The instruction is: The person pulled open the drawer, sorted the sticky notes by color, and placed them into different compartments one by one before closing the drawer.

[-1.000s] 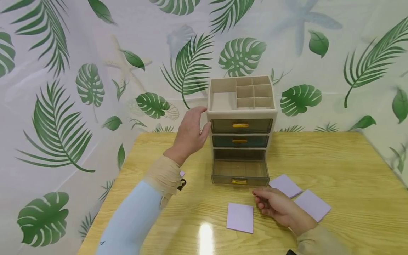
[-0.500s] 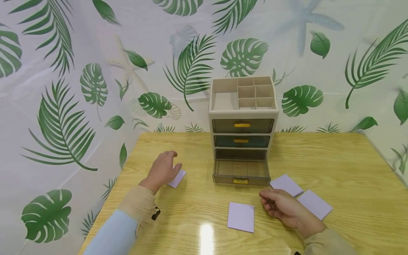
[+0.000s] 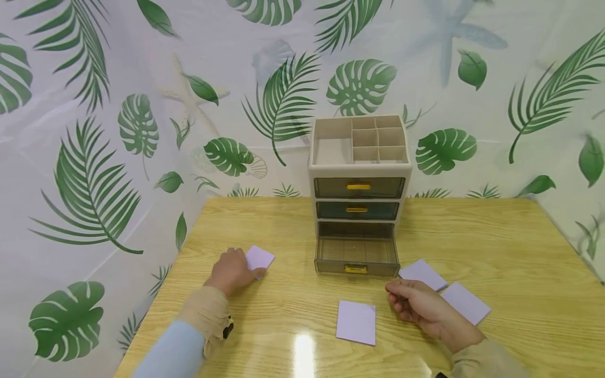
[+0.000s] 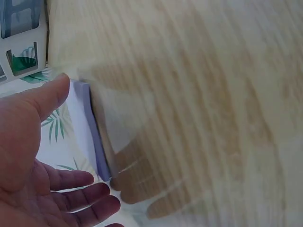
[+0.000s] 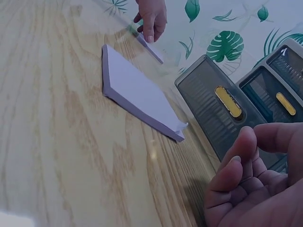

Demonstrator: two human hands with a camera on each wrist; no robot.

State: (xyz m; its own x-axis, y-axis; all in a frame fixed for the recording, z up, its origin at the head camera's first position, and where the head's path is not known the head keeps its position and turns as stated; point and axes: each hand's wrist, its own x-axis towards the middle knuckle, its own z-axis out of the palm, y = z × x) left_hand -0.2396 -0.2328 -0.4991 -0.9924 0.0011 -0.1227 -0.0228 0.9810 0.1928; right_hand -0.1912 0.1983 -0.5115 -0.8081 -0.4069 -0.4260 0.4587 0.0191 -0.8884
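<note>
My left hand point(image 3: 232, 270) is low over the table at a lilac sticky-note pad point(image 3: 259, 258), thumb by its near corner and fingers by its left side. In the left wrist view the thumb and straight fingers spread around the pad's point(image 4: 85, 127) two ends. My right hand point(image 3: 420, 310) hovers near the front right of the drawer organizer, its fingers loosely curled with nothing visible in them. In the right wrist view the thumb tip meets the index finger. A second lilac pad point(image 3: 356, 322) lies to its left, with a lifted corner in the right wrist view.
A cream desktop organizer point(image 3: 359, 170) stands at the back centre with a divided top. Its bottom drawer point(image 3: 356, 257) is pulled out, and the upper two are closed. Two more lilac pads point(image 3: 423, 274) point(image 3: 465, 303) lie right of it. A leaf-print cloth point(image 3: 189, 131) hangs behind the wooden table point(image 3: 496, 236).
My left hand has left the organizer's upper left side and come down to the left pad, uncovering more of it. My right hand has shifted slightly right.
</note>
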